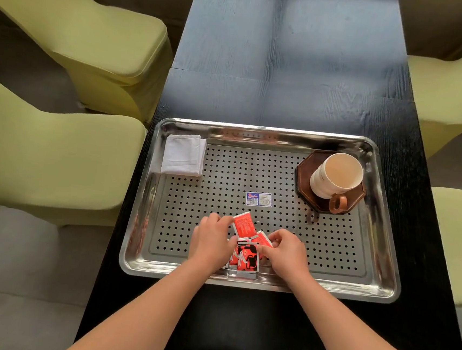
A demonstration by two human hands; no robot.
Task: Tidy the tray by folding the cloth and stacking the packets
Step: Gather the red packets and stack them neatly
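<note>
Gathering red packets (246,254) at the near edge of the steel tray (381,240) on the dark worktop (288,67), the left hand (212,243) is pinching one raised packet while the right hand (287,252) is pinching another. The white cloth (183,154) is lying folded in the far left corner. Squaring the edges before releasing is probably helping the stack sit neatly.

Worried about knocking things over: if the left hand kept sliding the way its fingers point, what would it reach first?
The left hand points up and right, so probably the red packet at its fingertips first; beyond it, likely the sticker, though depth is unclear.
</note>
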